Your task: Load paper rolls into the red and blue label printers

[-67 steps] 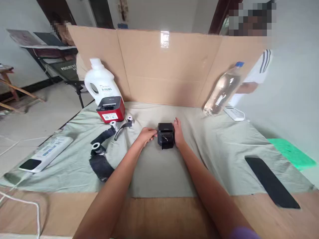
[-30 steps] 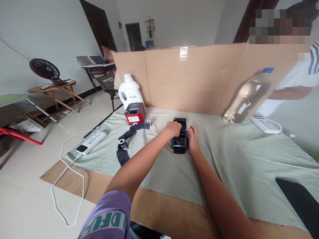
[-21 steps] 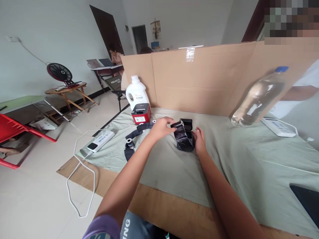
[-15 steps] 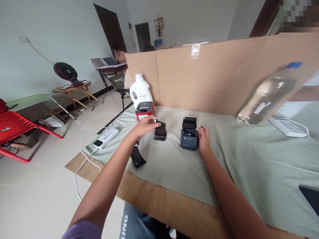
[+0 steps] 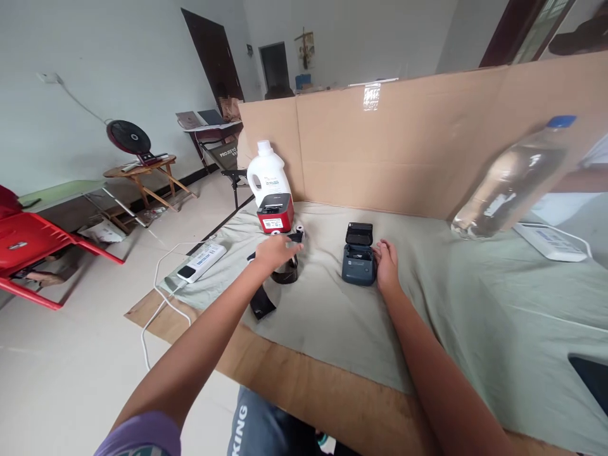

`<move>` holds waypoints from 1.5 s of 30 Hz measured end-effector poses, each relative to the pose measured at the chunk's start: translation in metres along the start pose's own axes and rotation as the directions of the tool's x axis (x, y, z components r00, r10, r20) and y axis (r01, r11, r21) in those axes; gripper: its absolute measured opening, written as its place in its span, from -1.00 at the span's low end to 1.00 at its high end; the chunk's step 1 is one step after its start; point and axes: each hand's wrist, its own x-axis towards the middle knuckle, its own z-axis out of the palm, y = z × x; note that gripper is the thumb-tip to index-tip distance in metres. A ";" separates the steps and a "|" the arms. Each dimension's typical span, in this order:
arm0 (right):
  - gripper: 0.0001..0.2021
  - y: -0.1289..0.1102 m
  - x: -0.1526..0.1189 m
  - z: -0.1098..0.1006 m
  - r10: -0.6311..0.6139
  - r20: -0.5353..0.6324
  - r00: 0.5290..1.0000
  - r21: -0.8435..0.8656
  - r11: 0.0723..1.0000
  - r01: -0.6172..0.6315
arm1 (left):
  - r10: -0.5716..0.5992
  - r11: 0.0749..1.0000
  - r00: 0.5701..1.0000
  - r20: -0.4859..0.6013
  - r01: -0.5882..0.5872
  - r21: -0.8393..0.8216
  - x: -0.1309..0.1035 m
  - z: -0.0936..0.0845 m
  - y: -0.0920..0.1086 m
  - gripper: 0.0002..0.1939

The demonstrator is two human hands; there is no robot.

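Observation:
My left hand (image 5: 278,252) is closed on a glossy black strip (image 5: 287,273) that hangs curled beneath its fingers; the hand hides part of it. Just behind lies a small white roll (image 5: 299,228). Under my left forearm, another black piece (image 5: 262,304) rests on the cloth. To the right stands a dark blue-grey label printer (image 5: 358,271) with its black lid (image 5: 360,234) raised. My right hand (image 5: 388,266) has its fingers bent against the printer's right side; its thumb is hidden.
A red and black box (image 5: 276,215) stands before a white jug (image 5: 268,174). At left lies a white power strip (image 5: 202,263) with a cable. Cardboard (image 5: 380,152) walls the back. A large clear bottle (image 5: 515,177) leans at right, and a dark flat object (image 5: 591,380) lies near the right edge.
My left hand has moved left and a little nearer with the black strip, uncovering more of the red box and white roll. My right hand remains at the printer.

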 end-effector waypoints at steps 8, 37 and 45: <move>-0.61 -0.002 0.000 0.001 0.002 -0.005 1.000 0.019 1.000 -0.002 | -0.137 0.981 0.983 -0.118 0.119 -0.151 0.061 -0.030 -0.040 -0.71; -0.71 -0.082 -0.011 0.021 -0.129 0.360 0.924 -0.208 0.954 0.214 | 0.065 -0.056 0.997 0.033 0.037 -0.998 -0.026 0.063 0.092 -0.37; -0.64 -0.076 -0.030 0.038 0.114 0.574 0.811 -0.277 0.959 0.061 | 0.180 0.002 0.984 -0.015 -0.016 -1.000 -0.047 0.115 0.104 -0.36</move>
